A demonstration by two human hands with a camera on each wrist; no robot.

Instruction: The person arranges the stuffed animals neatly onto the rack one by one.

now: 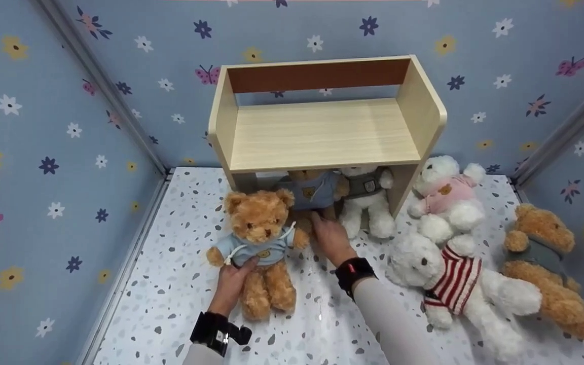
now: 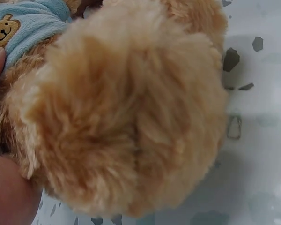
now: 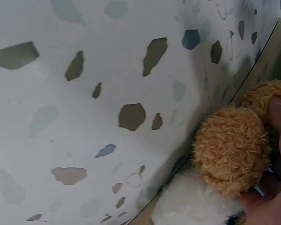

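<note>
Two hands: both in my head feed, each on a brown bear.
Left wall: blue floral wallpaper (image 1: pixel 48 167), speckled floor (image 1: pixel 170 304) below.
Left hand (image 1: pixel 232 285): gripping, thumb on the front bear's shirt hem, the other fingers mostly hidden from me.
Front bear (image 1: pixel 261 248): brown, light-blue top, white cords; in front of the shelf's left end, face toward my camera. Body just above and right of the left hand, legs beside it; one foot fills my left wrist feed.
Shelf (image 1: pixel 322 134): pale wood, bears under its board.
Back bear (image 1: pixel 309 191): brown, blue top, under the board, most of head hidden; legs at the right hand.
Right hand (image 1: pixel 331 235): gripping the back bear low down; my right wrist feed gives thumb on brown fur, fingers curled below.
Grey-vest bear (image 1: pixel 365 195): white, under the board, just right of the back bear.
Pink-top bear (image 1: pixel 449 197): white, right of the shelf.
Striped bear (image 1: pixel 457 284): white, red-striped sweater, lying nearer me.
Far-right bear (image 1: pixel 545 263): brown, grey-green top, on its side.
</note>
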